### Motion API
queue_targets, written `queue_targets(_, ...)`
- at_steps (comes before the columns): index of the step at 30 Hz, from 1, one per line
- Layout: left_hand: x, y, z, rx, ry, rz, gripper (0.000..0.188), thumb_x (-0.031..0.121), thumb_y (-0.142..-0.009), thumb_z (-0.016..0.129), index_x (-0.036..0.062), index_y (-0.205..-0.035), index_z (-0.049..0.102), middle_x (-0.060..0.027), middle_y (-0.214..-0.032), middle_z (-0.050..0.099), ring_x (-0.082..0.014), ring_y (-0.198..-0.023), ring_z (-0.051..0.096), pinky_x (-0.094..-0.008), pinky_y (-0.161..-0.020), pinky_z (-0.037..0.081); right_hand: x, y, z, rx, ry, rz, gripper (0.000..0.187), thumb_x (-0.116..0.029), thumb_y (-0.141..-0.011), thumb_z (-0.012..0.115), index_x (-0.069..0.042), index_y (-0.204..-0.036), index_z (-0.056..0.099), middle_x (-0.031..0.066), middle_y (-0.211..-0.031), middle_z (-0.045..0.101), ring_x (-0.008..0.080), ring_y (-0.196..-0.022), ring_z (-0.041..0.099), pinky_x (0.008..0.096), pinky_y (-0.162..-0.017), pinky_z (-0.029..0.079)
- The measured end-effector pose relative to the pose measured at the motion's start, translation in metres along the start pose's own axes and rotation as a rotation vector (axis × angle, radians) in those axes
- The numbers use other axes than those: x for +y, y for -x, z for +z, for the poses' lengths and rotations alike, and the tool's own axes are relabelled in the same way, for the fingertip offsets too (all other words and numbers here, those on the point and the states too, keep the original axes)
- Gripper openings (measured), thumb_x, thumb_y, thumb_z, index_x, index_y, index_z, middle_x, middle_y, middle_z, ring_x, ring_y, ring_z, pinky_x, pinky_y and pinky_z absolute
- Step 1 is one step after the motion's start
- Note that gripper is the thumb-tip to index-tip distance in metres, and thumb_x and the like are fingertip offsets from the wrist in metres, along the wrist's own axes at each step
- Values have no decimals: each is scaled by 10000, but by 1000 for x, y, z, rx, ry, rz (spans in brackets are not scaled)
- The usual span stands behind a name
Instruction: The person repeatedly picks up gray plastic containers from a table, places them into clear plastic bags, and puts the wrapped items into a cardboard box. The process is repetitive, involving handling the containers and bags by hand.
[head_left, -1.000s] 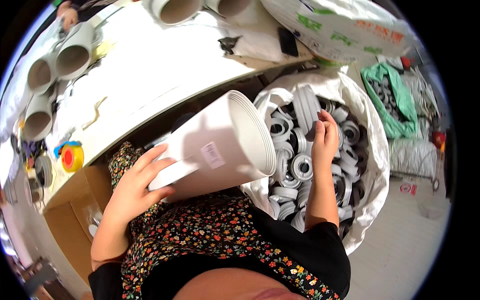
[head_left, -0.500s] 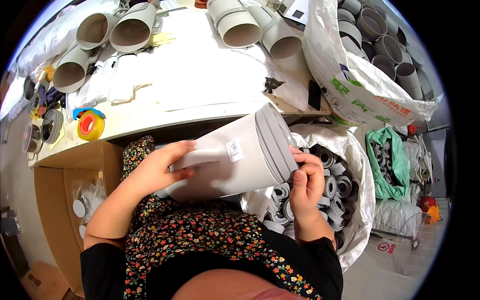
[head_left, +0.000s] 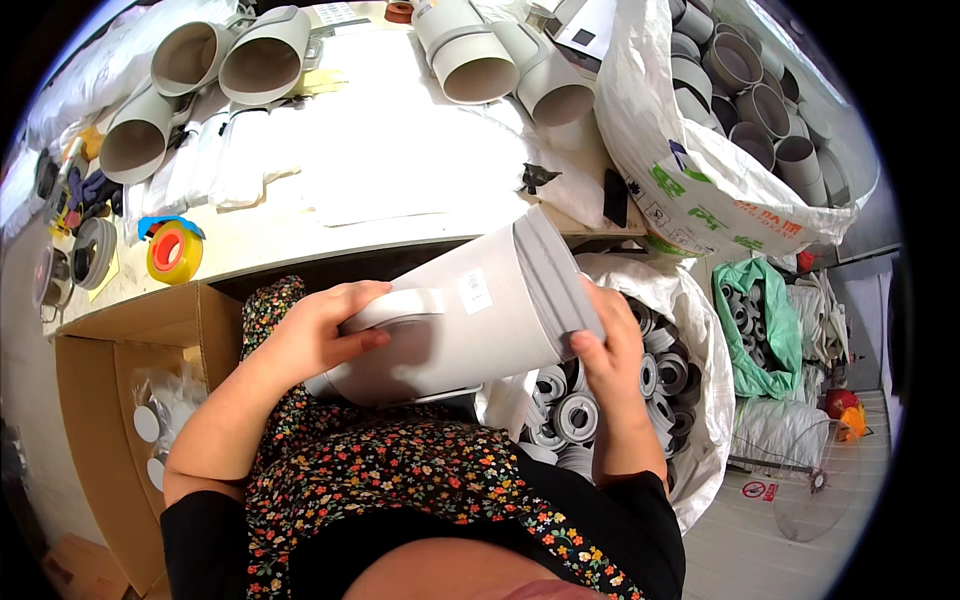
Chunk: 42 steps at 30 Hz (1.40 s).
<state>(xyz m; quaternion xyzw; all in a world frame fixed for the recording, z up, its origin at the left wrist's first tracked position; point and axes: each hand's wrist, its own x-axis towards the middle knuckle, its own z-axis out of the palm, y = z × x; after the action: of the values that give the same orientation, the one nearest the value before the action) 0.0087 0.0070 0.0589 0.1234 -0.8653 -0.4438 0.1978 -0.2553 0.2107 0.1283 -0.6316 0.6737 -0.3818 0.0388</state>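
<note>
A large pale grey mug with a loop handle and a small white label lies tilted across my lap, its lidded end up to the right. My left hand is closed around the handle. At the other end a ribbed grey lid sits on the mug's mouth. My right hand grips the lid's outer edge, thumb in front; the other fingertips are partly hidden behind it. Just below that hand, several loose grey lids fill a white sack.
Open grey mugs lie on the table ahead, beside yellow tape and a black phone. More mugs fill a large white bag. A cardboard box stands at left, a green bag and a fan at right.
My right hand has shifted from fingertips at the lid's edge to a fuller hold around it. The lid and mug have turned slightly. My left hand keeps the handle.
</note>
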Motion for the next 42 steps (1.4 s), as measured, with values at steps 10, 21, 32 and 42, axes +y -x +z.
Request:
queue_targets(10, 9, -10, -13, -23, -55, -113, 455, 206, -730, 702, 60, -1137, 561, -141, -1052, 611, -303, -952, 589, -330, -813, 475, 2, -8, 9, 57, 93, -117, 512, -326, -797, 606, 18, -1172, 546, 149, -910, 598, 288, -808, 545, 369, -753, 421)
queue_targets(21, 36, 7, 17, -337, -78, -41, 361, 242, -835, 595, 35, -1122, 522, -180, -969, 610, -343, -855, 591, -382, -766, 469, 13, -35, 22, -58, 79, 122, 449, -269, -809, 599, 0, -1165, 553, 154, -889, 606, 284, -808, 555, 348, -758, 426)
queue_targets(32, -78, 8, -23, 493, 145, -440, 432, 350, -914, 499, -13, -1146, 526, -128, -1129, 570, -202, -1067, 520, -310, -903, 414, 78, -72, 34, -180, -1000, -172, 540, -406, -947, 320, -23, -684, 595, 119, -664, 609, 223, -697, 530, 436, -973, 307)
queue_targets(42, -64, -8, 22, 258, 763, -218, 562, 405, -955, 337, -23, -1318, 339, -165, -1271, 462, -225, -1182, 435, -356, -1021, 310, 59, -76, 14, -402, -752, -126, 485, -400, -904, 412, -29, -650, 594, 107, -625, 621, 223, -657, 546, 386, -876, 367)
